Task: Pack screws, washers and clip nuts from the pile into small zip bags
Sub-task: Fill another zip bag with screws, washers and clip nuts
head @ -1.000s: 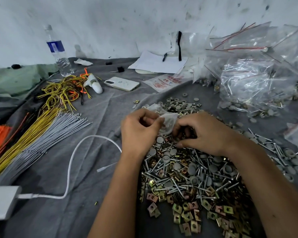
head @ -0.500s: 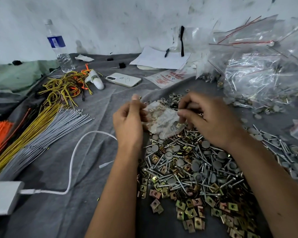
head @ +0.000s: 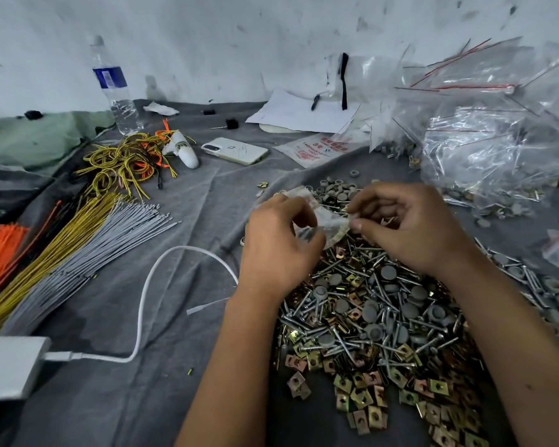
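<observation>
Nearest, the clip nuts (head: pixel 362 395) lie spread thin at the near edge of the pile (head: pixel 378 317), probably so single pieces are easy to pick. Beyond them screws (head: pixel 342 341) and grey washers (head: pixel 388 273) are heaped together on the grey cloth (head: pixel 175 382), right under both forearms, which keeps every reach short.

Just above the far part of the heap the left hand (head: pixel 278 246) curls its fingers round a small zip bag (head: pixel 326 222), gripping its left side. The right hand (head: pixel 413 227) pinches the bag's right edge between thumb and forefinger; whether it also holds a part I cannot tell. Held between both hands over the pile, the bag seems placed so that anything dropped falls back into stock. My judgement is that the mouth is being opened or sealed.

At the left, cable ties (head: pixel 78 250) lie in sorted bundles, well apart. Far right, filled bags (head: pixel 497 150) are stacked out of the way.
</observation>
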Motion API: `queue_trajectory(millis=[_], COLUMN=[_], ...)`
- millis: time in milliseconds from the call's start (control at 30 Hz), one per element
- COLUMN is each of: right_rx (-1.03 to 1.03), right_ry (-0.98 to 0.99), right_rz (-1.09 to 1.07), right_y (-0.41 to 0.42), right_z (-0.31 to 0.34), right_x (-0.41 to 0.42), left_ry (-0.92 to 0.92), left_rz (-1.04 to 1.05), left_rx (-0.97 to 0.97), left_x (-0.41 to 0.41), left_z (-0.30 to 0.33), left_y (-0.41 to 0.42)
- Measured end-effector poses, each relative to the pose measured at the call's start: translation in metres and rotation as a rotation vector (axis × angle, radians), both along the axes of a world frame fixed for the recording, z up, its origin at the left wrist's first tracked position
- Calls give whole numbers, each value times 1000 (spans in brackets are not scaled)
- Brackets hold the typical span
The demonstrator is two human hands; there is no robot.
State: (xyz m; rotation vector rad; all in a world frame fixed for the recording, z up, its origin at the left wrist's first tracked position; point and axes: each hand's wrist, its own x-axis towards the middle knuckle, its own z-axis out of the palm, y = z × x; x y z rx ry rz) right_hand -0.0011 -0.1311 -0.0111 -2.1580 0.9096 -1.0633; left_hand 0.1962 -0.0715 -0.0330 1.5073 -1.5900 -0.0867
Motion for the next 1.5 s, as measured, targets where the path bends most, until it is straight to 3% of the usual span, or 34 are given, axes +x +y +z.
queue_trajectory(millis=[200, 433, 500, 600, 700, 800, 967, 1233, 1500], right_rx=[-27, -36, -36, 23, 33, 45, -76, -311, -309], right_ry=[40, -57, 71, 431, 546, 457, 48, 89, -22], right_rz=[128, -9, 35, 162, 242, 266, 58, -121, -165], right_y=[8, 9, 11, 9, 8, 9, 9, 10, 9], right_z=[-1, 7, 10, 7, 3, 5, 7, 4, 5], right_x=[13, 8, 5, 8, 11, 12, 11, 15, 13], left_ry=[254, 465, 512, 575, 591, 564, 471, 468, 504], left_rz=[7, 107, 139, 170, 165, 153, 95, 57, 78], left_rx=[63, 57, 35, -5, -12, 8, 72, 70, 84], left_x=[-5, -6, -5, -5, -3, -4, -6, -10, -12], left_z=[-4, -2, -2, -1, -2, -1, -1, 1, 3], left_y=[-4, -5, -5, -6, -7, -6, -6, -3, 0])
